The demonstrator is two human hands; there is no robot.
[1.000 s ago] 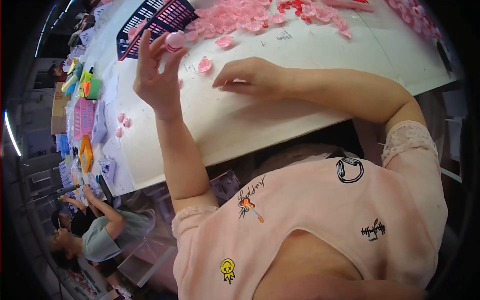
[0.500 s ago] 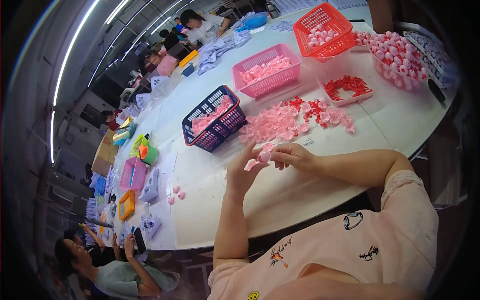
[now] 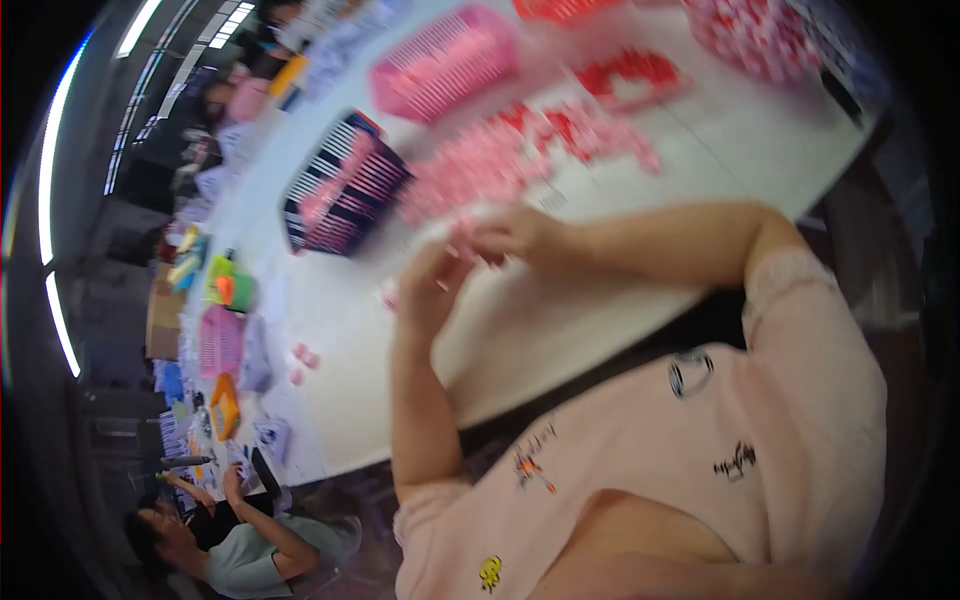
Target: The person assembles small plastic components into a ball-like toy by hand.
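Note:
My left hand and my right hand meet above the white table, near its front side. Between their fingertips is a small pink plastic piece, smeared by motion. My left fingers curl round it from the left, while the right fingers pinch at it from the other side. Just beyond the hands lies a loose heap of pink plastic pieces, with small red parts at its far right. A dark blue basket holding more pink pieces stands left of the heap.
Behind the heap stand a pink basket and a shallow tray of red parts. A tub of red-and-white balls is at the far right. Several pink balls lie to the left. A co-worker sits at lower left.
The whole view has shifted, so the table things appear farther left and higher. My hands have drawn closer together around the pink piece, and the left fingers are more curled.

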